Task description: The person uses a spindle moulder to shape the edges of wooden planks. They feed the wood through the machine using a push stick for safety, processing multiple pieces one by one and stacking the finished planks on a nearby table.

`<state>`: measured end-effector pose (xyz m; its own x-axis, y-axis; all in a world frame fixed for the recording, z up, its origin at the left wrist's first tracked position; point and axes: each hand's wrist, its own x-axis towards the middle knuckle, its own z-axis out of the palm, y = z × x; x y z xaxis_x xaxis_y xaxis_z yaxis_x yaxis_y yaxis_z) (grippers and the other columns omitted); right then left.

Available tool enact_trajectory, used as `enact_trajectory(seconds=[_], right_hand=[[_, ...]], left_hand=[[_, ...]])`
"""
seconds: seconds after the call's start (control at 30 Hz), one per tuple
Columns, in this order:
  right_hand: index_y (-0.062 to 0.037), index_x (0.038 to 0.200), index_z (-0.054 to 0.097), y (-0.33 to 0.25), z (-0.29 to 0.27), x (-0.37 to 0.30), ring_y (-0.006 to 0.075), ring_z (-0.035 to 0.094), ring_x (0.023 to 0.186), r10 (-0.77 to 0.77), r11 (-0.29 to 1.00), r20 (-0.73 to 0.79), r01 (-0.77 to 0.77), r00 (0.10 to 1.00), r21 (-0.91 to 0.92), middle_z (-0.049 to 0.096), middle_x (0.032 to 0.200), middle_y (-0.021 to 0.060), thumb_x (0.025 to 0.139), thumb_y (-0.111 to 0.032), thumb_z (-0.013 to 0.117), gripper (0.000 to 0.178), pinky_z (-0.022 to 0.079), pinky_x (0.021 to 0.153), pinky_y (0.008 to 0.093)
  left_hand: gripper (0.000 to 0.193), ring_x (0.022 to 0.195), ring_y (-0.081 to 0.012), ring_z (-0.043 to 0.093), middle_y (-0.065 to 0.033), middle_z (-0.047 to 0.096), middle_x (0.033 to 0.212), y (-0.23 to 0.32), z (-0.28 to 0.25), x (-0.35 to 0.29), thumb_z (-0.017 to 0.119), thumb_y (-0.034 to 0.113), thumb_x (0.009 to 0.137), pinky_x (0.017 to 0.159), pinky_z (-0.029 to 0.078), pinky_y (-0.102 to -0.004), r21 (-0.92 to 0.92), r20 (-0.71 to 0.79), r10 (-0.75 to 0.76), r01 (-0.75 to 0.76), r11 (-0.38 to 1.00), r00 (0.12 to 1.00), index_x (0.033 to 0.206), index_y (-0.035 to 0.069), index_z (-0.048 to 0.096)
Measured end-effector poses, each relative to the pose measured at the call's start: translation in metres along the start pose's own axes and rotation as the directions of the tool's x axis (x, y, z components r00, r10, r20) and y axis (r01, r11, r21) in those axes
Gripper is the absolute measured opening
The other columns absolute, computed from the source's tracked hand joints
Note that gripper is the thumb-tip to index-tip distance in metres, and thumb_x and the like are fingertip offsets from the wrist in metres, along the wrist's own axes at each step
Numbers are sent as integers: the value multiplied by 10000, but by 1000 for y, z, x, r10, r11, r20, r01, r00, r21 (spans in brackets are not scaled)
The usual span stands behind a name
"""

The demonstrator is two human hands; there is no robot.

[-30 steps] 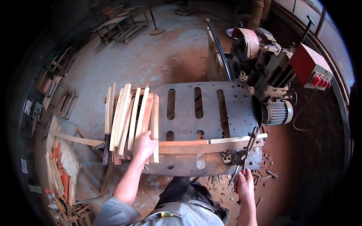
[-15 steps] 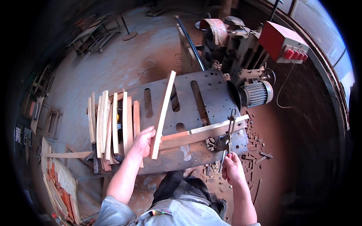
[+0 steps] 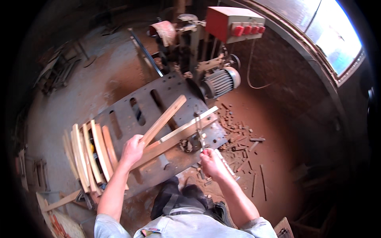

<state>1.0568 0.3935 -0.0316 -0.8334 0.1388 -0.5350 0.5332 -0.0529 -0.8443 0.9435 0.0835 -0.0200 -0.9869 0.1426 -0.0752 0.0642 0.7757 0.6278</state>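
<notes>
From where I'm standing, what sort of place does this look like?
Most likely a woodworking shop: there's a slotted metal table with an electric motor at its edge, a row of wooden strips, and wood offcuts scattered on the floor.

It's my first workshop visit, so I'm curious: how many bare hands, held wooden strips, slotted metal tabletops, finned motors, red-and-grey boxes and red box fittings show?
Bare hands: 2 (left hand, right hand)
Wooden strip held: 1
Slotted metal tabletop: 1
Finned motor: 1
Red-and-grey box: 1
Red fittings on it: 4
Total: 10
</notes>
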Motion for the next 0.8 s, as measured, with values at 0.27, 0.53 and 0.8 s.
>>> enact_trajectory(seconds=[0.27,0.53,0.8], right_hand=[[-48,1148,450,-20,-5,-20,71,367,432,149,989,28,-149,988,-8,436,648,-34,1037,-228,502,218,303,388,264],[-56,1180,465,-28,2,-25,72,380,439,180,975,27,-182,983,127,454,690,-26,1037,-224,529,230,321,390,262],[-3,1220,569,-39,-10,-22,54,507,659,215,961,-98,-228,972,-159,561,796,-3,1030,-204,555,276,419,561,219]], left_hand=[[261,1032,-384,662,-172,694,1106,14,60,46,620,177,909,890,529,-483,102,99,250,-259,960,963,1137,55,655],[218,1022,-350,653,-138,707,1054,39,113,70,577,94,891,866,540,-465,26,13,384,-384,923,923,1075,49,685],[293,1114,-320,627,-187,697,1154,63,127,71,501,108,942,970,500,-466,169,158,137,-163,972,978,1127,-12,693]])
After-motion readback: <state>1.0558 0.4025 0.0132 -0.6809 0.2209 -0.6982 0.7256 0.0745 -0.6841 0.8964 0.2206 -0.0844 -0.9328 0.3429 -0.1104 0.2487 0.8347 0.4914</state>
